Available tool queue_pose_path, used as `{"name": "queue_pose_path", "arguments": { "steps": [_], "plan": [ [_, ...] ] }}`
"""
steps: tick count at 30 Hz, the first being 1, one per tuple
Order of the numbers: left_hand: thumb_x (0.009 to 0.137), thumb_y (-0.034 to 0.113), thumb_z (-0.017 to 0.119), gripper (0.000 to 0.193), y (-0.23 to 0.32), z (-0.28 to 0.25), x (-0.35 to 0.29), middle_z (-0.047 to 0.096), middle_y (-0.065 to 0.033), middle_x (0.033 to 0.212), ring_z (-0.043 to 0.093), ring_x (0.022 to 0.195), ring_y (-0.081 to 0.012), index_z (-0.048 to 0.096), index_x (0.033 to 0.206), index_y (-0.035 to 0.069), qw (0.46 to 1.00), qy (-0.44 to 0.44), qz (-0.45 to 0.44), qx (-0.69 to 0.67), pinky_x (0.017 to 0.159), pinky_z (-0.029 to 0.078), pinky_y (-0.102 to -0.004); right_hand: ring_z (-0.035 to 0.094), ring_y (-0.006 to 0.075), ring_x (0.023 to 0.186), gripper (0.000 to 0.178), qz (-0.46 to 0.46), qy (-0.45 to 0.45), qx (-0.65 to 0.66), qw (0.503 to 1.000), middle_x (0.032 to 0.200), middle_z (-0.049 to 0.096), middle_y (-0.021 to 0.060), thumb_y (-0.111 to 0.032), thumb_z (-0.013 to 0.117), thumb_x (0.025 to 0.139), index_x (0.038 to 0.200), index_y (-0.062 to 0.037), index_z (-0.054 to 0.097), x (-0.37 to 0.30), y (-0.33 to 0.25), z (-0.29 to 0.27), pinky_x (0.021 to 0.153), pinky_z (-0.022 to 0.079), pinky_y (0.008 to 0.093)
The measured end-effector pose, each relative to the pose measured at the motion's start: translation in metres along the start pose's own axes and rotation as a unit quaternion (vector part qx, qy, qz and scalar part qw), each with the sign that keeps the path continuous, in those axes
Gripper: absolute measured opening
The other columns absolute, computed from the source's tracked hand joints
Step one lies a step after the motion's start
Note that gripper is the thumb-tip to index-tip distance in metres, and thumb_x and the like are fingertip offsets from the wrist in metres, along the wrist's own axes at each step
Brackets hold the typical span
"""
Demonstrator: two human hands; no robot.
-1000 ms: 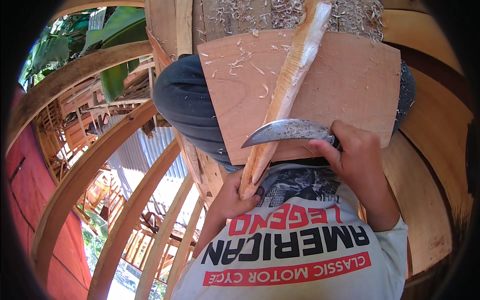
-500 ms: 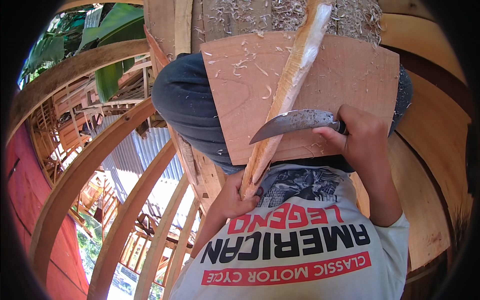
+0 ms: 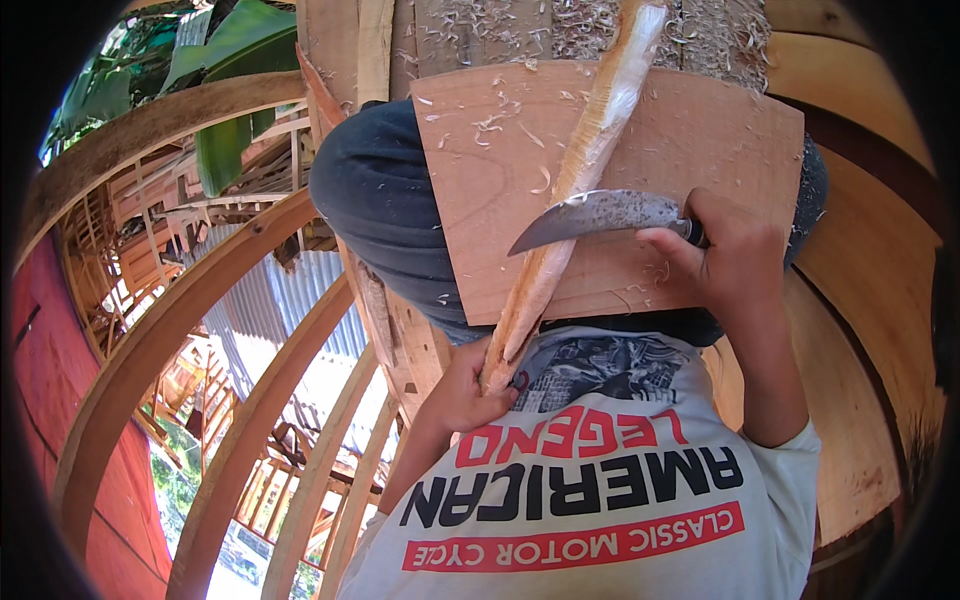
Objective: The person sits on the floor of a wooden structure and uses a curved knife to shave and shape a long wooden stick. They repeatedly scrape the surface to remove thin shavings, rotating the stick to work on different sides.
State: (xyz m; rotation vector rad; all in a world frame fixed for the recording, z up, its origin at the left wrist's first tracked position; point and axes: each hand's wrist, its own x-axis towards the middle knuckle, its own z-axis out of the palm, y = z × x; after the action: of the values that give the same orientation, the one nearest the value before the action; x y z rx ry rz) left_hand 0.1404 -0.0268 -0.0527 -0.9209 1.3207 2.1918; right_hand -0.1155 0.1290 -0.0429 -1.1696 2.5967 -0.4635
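Observation:
A long wooden stick (image 3: 575, 185), partly peeled to pale wood, runs slantwise from my body up to the top of the view. Its near end is gripped by my left hand (image 3: 476, 387), fingers wrapped round it at my shirt. My right hand (image 3: 735, 245) is closed on the dark handle of a knife (image 3: 610, 214) with a broad, curved, stained blade. The blade lies across the stick about midway, its tip pointing left past the wood. Under the stick, a plywood board (image 3: 700, 170) rests over my lap, with a few curled shavings on it.
Wood shavings (image 3: 490, 30) litter the planks beyond the board. Curved wooden ribs (image 3: 250, 425) stand at the left, with gaps showing corrugated metal sheets (image 3: 250, 300) below. Wide curved planks (image 3: 840, 400) rise on the right. Large green leaves (image 3: 225, 55) hang at upper left.
My right hand and the knife have shifted a little up and away from me along the stick. My left hand keeps its hold on the near end.

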Motion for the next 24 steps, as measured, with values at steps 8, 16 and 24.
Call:
{"name": "queue_pose_path", "arguments": {
  "steps": [8,16,24],
  "plan": [
    [0.066,0.029,0.066,0.035,0.001,0.0,-0.001,0.034,0.0037,0.062,0.032,0.055,-0.0084,0.045,0.081,0.004,1.0,0.002,0.004,0.013,0.051,0.024,-0.0248,0.054,0.027,0.042,0.056,-0.001,0.01,-0.018,1.0,0.047,0.05,0.0083,-0.06,0.066,0.072,0.061,-0.0066,0.055,0.005,0.004,0.0,0.04,0.04,0.035],
    [0.065,0.026,0.065,0.032,0.005,0.001,-0.001,0.034,0.0038,0.062,0.031,0.055,-0.0085,0.044,0.078,0.005,1.0,0.004,-0.006,0.011,0.051,0.025,-0.025,0.054,0.0276,0.043,0.056,0.002,0.008,-0.026,1.0,0.046,0.049,0.009,-0.06,0.066,0.072,0.06,-0.0068,0.055,0.007,0.006,0.0,0.041,0.041,0.0347],
    [0.062,0.023,0.065,0.033,-0.004,-0.002,-0.006,0.041,0.001,0.068,0.04,0.063,-0.0111,0.048,0.083,0.003,0.998,0.004,-0.014,0.059,0.059,0.031,-0.0258,0.044,0.018,0.046,0.057,0.242,0.124,0.052,0.961,0.05,0.045,0.013,-0.055,0.059,0.083,0.073,0.0015,0.06,0.024,0.079,-0.026,0.047,0.036,0.033]
  ]
}}
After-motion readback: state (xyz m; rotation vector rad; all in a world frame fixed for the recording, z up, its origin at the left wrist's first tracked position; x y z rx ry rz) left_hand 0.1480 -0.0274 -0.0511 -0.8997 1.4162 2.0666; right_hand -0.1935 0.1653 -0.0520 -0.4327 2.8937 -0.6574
